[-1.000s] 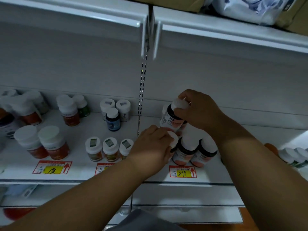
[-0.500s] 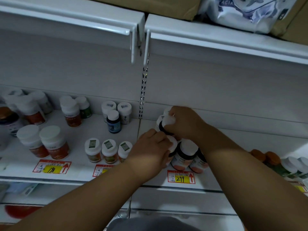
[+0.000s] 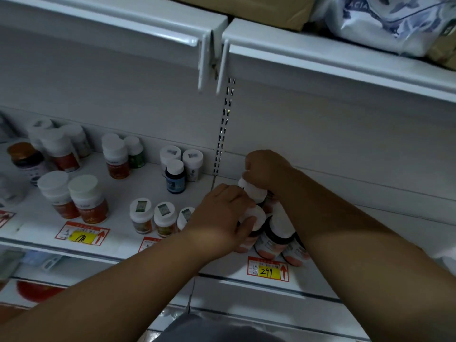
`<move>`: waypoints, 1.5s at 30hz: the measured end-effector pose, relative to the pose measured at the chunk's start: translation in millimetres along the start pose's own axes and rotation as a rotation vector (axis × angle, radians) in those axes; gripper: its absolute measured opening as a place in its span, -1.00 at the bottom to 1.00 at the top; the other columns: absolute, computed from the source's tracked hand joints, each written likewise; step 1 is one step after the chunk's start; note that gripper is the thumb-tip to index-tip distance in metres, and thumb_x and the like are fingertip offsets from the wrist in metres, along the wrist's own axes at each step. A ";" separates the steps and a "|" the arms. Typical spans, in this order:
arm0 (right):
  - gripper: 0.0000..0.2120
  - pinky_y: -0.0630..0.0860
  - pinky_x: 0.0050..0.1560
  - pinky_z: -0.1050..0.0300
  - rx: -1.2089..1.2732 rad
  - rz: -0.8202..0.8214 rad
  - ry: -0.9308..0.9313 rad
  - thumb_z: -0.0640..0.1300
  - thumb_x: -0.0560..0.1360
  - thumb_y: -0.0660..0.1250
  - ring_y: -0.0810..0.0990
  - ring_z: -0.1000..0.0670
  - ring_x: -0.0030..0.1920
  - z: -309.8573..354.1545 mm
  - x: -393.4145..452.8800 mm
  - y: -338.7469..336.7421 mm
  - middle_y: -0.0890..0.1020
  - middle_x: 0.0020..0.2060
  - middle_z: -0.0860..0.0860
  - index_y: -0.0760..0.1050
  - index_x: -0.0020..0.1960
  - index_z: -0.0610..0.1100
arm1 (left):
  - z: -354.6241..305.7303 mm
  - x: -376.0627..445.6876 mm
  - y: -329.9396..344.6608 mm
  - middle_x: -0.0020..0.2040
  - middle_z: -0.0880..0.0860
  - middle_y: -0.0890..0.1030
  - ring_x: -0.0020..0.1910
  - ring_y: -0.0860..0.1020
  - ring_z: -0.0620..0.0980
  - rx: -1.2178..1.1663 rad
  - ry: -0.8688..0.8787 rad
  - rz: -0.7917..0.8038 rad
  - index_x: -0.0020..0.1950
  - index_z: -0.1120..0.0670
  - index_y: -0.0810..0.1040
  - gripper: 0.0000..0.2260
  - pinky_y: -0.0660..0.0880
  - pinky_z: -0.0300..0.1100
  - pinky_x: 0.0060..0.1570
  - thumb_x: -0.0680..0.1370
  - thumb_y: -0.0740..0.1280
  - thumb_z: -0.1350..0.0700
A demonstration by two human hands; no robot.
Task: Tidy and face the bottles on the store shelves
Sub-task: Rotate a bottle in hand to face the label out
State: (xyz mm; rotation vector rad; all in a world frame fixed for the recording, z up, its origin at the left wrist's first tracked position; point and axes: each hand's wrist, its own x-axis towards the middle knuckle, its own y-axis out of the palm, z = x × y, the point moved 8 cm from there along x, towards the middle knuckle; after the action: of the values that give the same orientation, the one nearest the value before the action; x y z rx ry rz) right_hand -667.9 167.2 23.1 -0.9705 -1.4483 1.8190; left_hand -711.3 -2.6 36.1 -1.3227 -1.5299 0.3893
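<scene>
A cluster of dark bottles with white caps and orange-pink labels (image 3: pixel 272 239) stands on the white shelf (image 3: pixel 232 270) above a 299 price tag (image 3: pixel 267 269). My left hand (image 3: pixel 222 213) is closed over the cap of the front-left bottle (image 3: pixel 254 213) of that cluster. My right hand (image 3: pixel 267 169) grips the top of a bottle behind it (image 3: pixel 253 191), which stands low among the others. The bodies of both held bottles are mostly hidden by my hands.
Left of the shelf divider stand three small white-capped bottles (image 3: pixel 153 217), a blue bottle (image 3: pixel 175 177), larger orange-labelled bottles (image 3: pixel 86 198) and a 198 price tag (image 3: pixel 82 234). An upper shelf (image 3: pixel 320 60) overhangs, carrying a bag (image 3: pixel 385 18) and boxes.
My right hand has lowered the bottle it held up from above the cluster down into the back row. My left hand has stayed on the front bottle's cap.
</scene>
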 end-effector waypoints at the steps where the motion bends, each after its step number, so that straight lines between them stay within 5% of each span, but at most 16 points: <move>1: -0.85 0.38 -0.21 0.21 -0.043 0.018 0.005 -0.07 0.47 0.34 0.53 -0.04 -0.09 3.2 4.3 1.5 0.52 -0.23 0.02 0.50 -0.23 -0.11 | 1.0 1.8 -1.4 -0.02 0.08 0.58 -0.04 0.42 0.02 -0.003 -0.019 0.004 0.09 0.12 0.61 -0.70 0.32 -0.21 0.01 0.51 0.26 -0.03; 3: -0.80 0.39 -0.29 0.19 -0.116 0.079 0.018 -0.04 0.43 0.43 0.53 -0.06 -0.10 9.6 12.1 3.0 0.47 -0.26 0.03 0.46 -0.22 -0.13 | 3.4 4.7 -3.9 -0.03 0.08 0.59 -0.06 0.47 0.06 0.001 -0.051 0.017 0.08 0.12 0.63 -0.69 0.38 -0.16 -0.01 0.51 0.24 -0.02; 6: -0.56 0.55 0.10 -0.02 -0.192 0.186 0.102 0.00 0.39 0.49 0.57 -0.16 0.12 9.2 20.0 6.4 0.58 0.10 -0.11 0.53 0.17 -0.20 | 8.7 8.7 -4.8 -0.05 0.07 0.60 -0.09 0.50 0.08 0.019 -0.086 0.044 0.06 0.11 0.64 -0.68 0.38 -0.20 -0.05 0.51 0.20 -0.03; 12: -0.50 0.33 0.38 -0.03 -0.326 0.343 0.105 -0.07 0.54 0.35 0.39 -0.16 0.37 12.2 27.2 21.3 0.39 0.40 -0.19 0.36 0.40 -0.27 | 27.9 15.4 -8.7 -0.08 0.10 0.61 -0.11 0.55 0.13 -0.008 -0.163 0.043 0.01 0.14 0.65 -0.68 0.47 -0.11 -0.04 0.49 0.19 0.00; 16: -0.46 0.37 0.30 0.02 -0.329 0.460 0.112 0.07 0.56 0.31 0.43 -0.14 0.31 9.8 25.6 26.9 0.46 0.30 -0.20 0.36 0.40 -0.25 | 40.2 16.9 -14.2 -0.06 0.10 0.62 -0.07 0.56 0.12 -0.004 -0.183 0.024 0.04 0.13 0.65 -0.68 0.39 -0.22 0.02 0.49 0.20 0.00; 19: -0.70 0.42 -0.31 0.26 -0.234 0.324 0.048 -0.02 0.55 0.33 0.44 -0.02 -0.29 16.3 21.5 7.3 0.42 -0.33 -0.09 0.47 -0.20 -0.24 | 53.0 18.3 -24.1 -0.01 0.10 0.61 -0.01 0.54 0.10 -0.017 -0.210 -0.030 0.09 0.13 0.63 -0.71 0.36 -0.21 0.07 0.50 0.26 0.02; 23: -0.55 0.16 -0.55 0.31 0.060 0.036 -0.049 -0.24 0.52 0.29 0.22 0.08 -0.50 31.4 -3.6 -38.0 0.24 -0.52 0.00 0.22 -0.49 -0.11 | 68.6 18.2 -35.6 0.13 0.12 0.55 0.10 0.51 0.13 -0.019 -0.274 -0.077 0.28 0.13 0.52 -0.57 0.40 -0.09 0.17 0.47 0.31 -0.04; 26: -0.59 0.22 -0.37 0.15 0.228 -0.090 -0.073 -0.07 0.59 0.18 0.31 0.01 -0.43 43.2 -33.0 -59.2 0.32 -0.46 -0.05 0.30 -0.41 -0.17 | 67.5 18.9 -39.2 0.20 0.07 0.53 0.17 0.50 0.03 -0.115 -0.312 -0.016 0.39 0.09 0.40 -0.46 0.43 -0.12 0.19 0.49 0.39 -0.11; 31: -0.46 0.30 -0.30 0.12 0.296 -0.254 -0.055 0.19 0.62 0.05 0.41 -0.03 -0.37 54.0 -89.3 -75.8 0.41 -0.40 -0.10 0.36 -0.31 -0.21 | 45.1 11.2 -40.2 -0.03 -0.12 0.60 -0.09 0.57 -0.22 -0.382 -0.356 0.067 0.19 -0.03 0.49 -0.68 0.45 -0.42 -0.17 0.50 0.40 -0.10; 34: -0.50 0.40 -0.24 0.14 0.488 -0.270 -0.058 0.21 0.60 0.10 0.51 -0.02 -0.29 50.2 -117.5 -70.4 0.51 -0.31 -0.05 0.46 -0.19 -0.21 | 29.6 -4.2 -40.3 -0.07 -0.15 0.60 -0.14 0.55 -0.30 -0.442 -0.382 0.034 0.14 -0.10 0.48 -0.77 0.41 -0.45 -0.22 0.52 0.37 -0.09; 38: -0.84 0.51 -0.26 0.23 0.781 -0.258 -0.091 0.14 0.55 0.26 0.59 0.16 -0.19 45.4 -148.6 -54.4 0.62 -0.07 0.07 0.54 0.01 0.11 | 10.1 -28.3 -41.6 0.01 -0.12 0.59 -0.04 0.55 -0.25 -0.482 -0.394 0.011 0.18 -0.14 0.42 -0.73 0.47 -0.31 -0.09 0.52 0.37 -0.09; 45: -0.86 0.55 -0.16 0.13 0.854 -0.351 -0.109 0.11 0.51 0.34 0.62 0.09 -0.13 0.2 -210.2 -35.7 0.63 -0.11 0.08 0.55 0.03 0.11 | -57.4 -49.6 -20.4 0.05 -0.20 0.58 -0.03 0.55 -0.33 -0.426 -0.386 0.069 0.33 -0.09 0.36 -0.50 0.50 -0.33 -0.06 0.46 0.42 -0.15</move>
State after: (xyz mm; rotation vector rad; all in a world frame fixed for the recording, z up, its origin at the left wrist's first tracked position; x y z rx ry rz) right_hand -553.1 2.0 93.5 -0.1752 -0.6837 1.9417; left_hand -681.0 -73.4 52.1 -1.7055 -1.9682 0.3910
